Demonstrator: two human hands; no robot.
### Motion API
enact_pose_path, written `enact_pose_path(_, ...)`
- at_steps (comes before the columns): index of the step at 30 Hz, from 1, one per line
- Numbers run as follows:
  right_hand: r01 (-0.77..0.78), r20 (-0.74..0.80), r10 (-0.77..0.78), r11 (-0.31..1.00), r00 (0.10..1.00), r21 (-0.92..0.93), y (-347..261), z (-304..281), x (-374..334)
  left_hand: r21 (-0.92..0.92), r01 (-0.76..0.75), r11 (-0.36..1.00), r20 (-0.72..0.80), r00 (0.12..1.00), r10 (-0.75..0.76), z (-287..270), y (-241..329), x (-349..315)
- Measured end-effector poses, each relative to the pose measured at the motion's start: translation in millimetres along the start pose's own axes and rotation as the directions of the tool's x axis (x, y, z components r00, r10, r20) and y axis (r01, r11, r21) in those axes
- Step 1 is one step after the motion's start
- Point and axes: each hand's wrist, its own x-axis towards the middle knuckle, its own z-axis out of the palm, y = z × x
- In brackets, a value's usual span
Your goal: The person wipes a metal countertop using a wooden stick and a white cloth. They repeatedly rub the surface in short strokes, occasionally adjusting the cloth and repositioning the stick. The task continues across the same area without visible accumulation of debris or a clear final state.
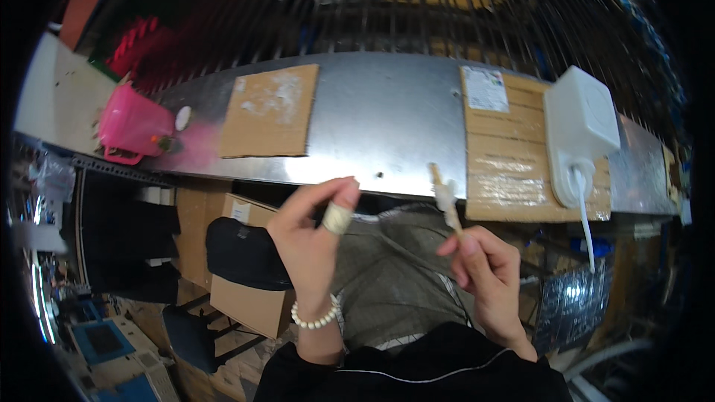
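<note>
Left hand (307,238): raised at the near edge of the metal tabletop (383,115), thumb and forefinger reaching forward with their tips close together; whether they pinch anything I cannot tell.
Thumb wrap (337,219): a pale, cream-coloured band around the left thumb.
Bracelet (316,321): round cream beads circling the left wrist.
Right hand (488,268): closed in a narrow grip, thumb against curled fingers, on the lower end of a thin stick (450,213).
Stick's place: to the right of the left hand and well apart from it, rising from the right fingers and leaning a little left, its upper end seen against the tabletop's near edge.
Stick's colour: tan and slightly yellowish at the top end and near the grip.
Stick's middle: wrapped or coated in a whitish, partly see-through clump (445,196), uneven in outline and thicker than the bare ends; its material is too blurred to tell.
Left of tabletop: a cardboard piece (272,115) with white smears, and a glossy pink container (138,120) beyond it.
Right of tabletop: a larger cardboard sheet (506,167) bearing a white device (581,115) with a white cord (587,231).
Lap: grey-green cloth (398,272), creased, below the hands.
</note>
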Motion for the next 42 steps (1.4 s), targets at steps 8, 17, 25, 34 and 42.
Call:
enact_pose_path(8,-0.011,-0.050,0.010,1.000,0.999,-0.025,-2,-1,-1,0.576,-0.167,0.800,-0.154,0.939,0.308,-88,-49,158)
enact_pose_path(17,-0.022,-0.007,0.022,0.999,1.000,-0.027,4,8,2,0.842,-0.202,0.501,-0.008,0.922,0.386,-95,-108,234)
enact_pose_path(25,0.029,0.028,-0.027,0.998,0.999,-0.050,1,14,10,0.864,-0.262,0.429,0.180,0.958,0.224,-93,-90,202)
enact_pose_path(34,-0.020,-0.015,0.021,0.998,1.000,0.059,3,3,3,0.331,-0.338,0.881,0.108,0.941,0.320,-52,-33,112)
enact_pose_path(42,0.108,0.040,-0.107,0.993,0.994,-0.038,6,13,1,-0.190,0.055,0.980,0.448,0.893,0.036,22,17,-16)
